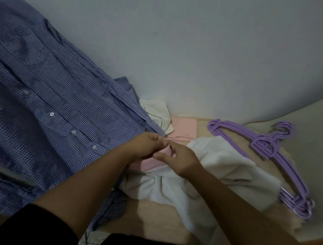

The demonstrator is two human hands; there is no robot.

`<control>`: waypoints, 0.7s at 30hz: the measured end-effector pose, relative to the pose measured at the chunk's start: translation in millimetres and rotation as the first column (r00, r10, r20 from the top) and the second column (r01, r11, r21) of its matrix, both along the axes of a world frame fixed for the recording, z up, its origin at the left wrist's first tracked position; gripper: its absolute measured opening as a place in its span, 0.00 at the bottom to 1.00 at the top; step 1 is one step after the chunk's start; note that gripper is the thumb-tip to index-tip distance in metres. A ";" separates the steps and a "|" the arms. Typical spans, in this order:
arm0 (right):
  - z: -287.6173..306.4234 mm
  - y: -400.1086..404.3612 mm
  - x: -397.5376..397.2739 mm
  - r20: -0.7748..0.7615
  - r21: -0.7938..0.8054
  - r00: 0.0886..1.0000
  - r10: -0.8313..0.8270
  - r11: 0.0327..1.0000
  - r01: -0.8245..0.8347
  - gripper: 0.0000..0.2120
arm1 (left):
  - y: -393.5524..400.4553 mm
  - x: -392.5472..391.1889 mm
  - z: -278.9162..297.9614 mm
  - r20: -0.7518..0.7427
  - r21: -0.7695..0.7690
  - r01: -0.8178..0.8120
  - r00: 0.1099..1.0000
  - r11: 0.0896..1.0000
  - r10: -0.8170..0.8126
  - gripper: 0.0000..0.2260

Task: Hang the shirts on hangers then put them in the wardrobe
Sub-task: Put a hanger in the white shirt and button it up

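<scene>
Sleeves, black, frame the bottom edge, with both bare forearms reaching forward to the middle. The left hand (145, 146) and right hand (175, 156) meet there, fingers curled, over a fold of pink cloth (143, 164); whether either actually pinches it I cannot tell. A white shirt (201, 175), soft and rumpled, lies heaped under and just right of the hands on a beige bed (168, 219). A blue checked shirt (42, 97), fine woven with pale round buttons down its placket, spreads wide to the left, its edge touching the left hand. Purple hangers (266, 150), thin moulded plastic with curved hooks, lie stacked to the right, beside the white shirt. Further back, more white and pink garments rest against a plain grey wall (182, 46).
</scene>
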State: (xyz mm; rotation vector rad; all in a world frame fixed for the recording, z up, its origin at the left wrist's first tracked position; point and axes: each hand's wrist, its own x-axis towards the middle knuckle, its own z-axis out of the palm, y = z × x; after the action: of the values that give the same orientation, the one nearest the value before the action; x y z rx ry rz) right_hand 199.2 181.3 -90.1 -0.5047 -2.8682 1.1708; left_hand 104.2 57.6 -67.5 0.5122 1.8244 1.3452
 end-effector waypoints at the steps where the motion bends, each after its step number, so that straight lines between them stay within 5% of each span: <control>1: 6.3 -1.1 3.0 -0.022 -0.075 1.000 -0.015 0.997 0.014 0.37 | 3.0 3.5 6.2 0.077 0.041 -0.020 0.997 0.999 0.017 0.07; 5: 36.6 6.5 25.7 -0.128 -0.220 0.986 -0.103 0.973 0.073 0.21 | 9.7 15.0 34.3 0.214 0.053 -0.074 0.975 0.996 0.061 0.09; 10: 70.6 23.1 54.6 -0.179 -0.160 0.968 -0.175 0.976 0.146 0.16 | 13.4 31.3 69.1 0.205 0.072 -0.003 0.979 0.997 -0.012 0.11; 14: 108.2 29.0 77.7 -0.315 -0.153 0.938 -0.145 0.983 0.101 0.15 | 19.5 50.3 99.1 -0.152 -0.041 0.122 0.980 0.992 -0.127 0.16; 17: 141.2 38.6 96.6 -0.382 -0.108 0.916 -0.124 0.990 0.089 0.14 | 22.3 59.4 120.7 -0.546 -0.241 0.131 0.801 0.962 -0.246 0.09; 21: 175.7 50.3 122.0 -0.435 -0.041 0.885 -0.165 0.986 0.164 0.17 | 28.7 70.6 156.7 -0.535 -0.109 0.119 0.829 0.987 -0.159 0.03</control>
State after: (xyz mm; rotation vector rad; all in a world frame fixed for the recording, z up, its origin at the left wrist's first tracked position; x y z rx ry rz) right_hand 321.3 231.6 85.6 -0.4110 -2.3914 1.0943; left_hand 174.9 86.3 89.2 1.0550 2.2241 1.0937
